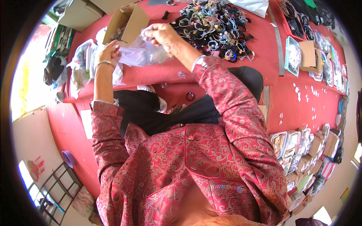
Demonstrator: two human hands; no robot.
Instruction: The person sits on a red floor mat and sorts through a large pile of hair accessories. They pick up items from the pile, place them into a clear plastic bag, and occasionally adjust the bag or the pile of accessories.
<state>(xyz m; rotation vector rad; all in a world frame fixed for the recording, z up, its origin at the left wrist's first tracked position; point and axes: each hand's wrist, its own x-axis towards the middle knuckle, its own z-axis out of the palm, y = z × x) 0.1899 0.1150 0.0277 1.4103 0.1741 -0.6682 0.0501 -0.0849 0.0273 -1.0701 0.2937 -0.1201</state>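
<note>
Both my hands hold one clear plastic bag [141, 53] above the red floor. My left hand [108, 52], with a metal bangle on its wrist, grips the bag's left end. My right hand [163, 34] pinches the bag's upper right edge. Small items show faintly through the plastic; I cannot tell what they are. Just beyond my right hand lies a large heap of dark and coloured bracelets [213, 26]. My sleeves are patterned red fabric, and my legs in black cloth lie below the bag.
An open cardboard box [126, 23] stands behind the bag. More plastic bags [81, 62] lie at the left. A black ring [190, 96] lies on the red floor [301, 101] by my knee. Trays and packets [298, 150] line the right side, with boxes [309, 54] at the far right.
</note>
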